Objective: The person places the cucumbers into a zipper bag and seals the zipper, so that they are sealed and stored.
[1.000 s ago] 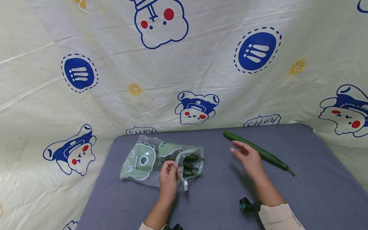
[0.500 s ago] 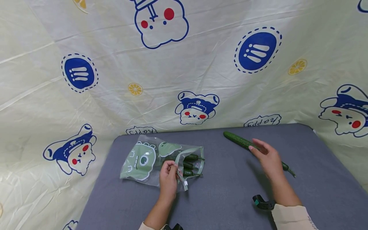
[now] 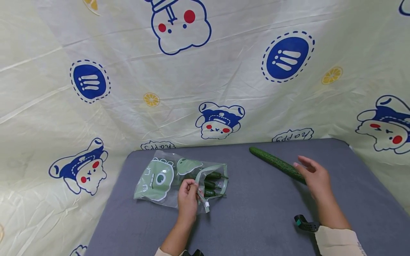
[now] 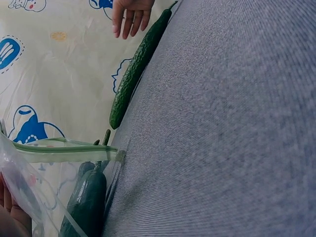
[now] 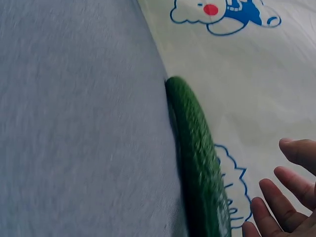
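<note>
My left hand pinches the near edge of a clear zip bag with a green cartoon print, close to its slider. Inside its mouth, at the right, lie several cucumbers with their stems pointing out. A longer loose cucumber rests diagonally on the table to the right. Over its stem end hovers my right hand, fingers spread and relaxed, hiding the stem in the head view. In the right wrist view, that hand stands apart from the cucumber, with nothing between thumb and fingers.
A grey cloth covers the table. Behind it hangs a pale printed curtain that meets the far edge. Black straps with camera mounts sit at the wrists.
My right hand has moved rightward along the loose cucumber, from near its middle to over its stem end. The left hand, the bag and the cucumbers stay where they were.
</note>
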